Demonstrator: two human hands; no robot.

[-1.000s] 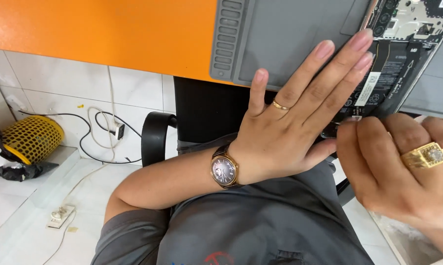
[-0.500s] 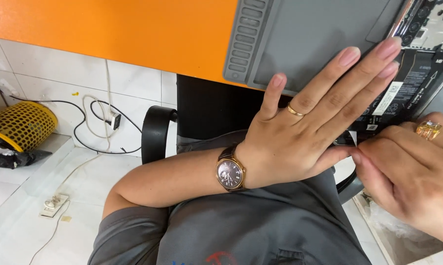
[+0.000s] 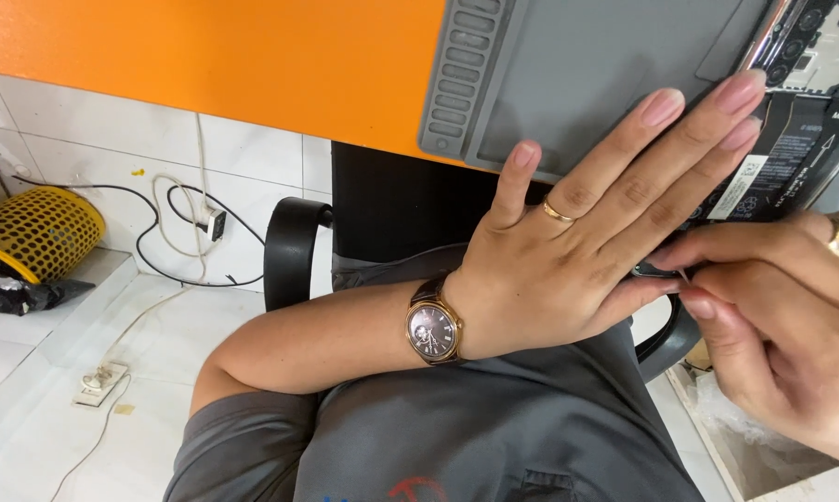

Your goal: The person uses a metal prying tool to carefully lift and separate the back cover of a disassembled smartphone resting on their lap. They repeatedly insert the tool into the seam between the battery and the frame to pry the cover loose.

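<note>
Yellow mesh basket [image 3: 40, 232] on floor, far left. Orange table [image 3: 205, 56] carrying grey work mat [image 3: 587, 65]. Left hand [image 3: 577, 251], flat, fingers spread, pressing opened laptop [image 3: 791, 139] at table edge. Right hand [image 3: 782, 325], fingertips pinched at laptop's near edge; item pinched indiscernible.

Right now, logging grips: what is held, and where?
Left hand lies flat on the opened laptop; right hand fingers pinch something tiny at its near edge.

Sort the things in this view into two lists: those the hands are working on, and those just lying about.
In hand:
left hand, flat on the opened laptop
right hand, fingertips at its near edge
grey work mat

Lying about:
yellow mesh basket
white cable and plug
power strip
</note>
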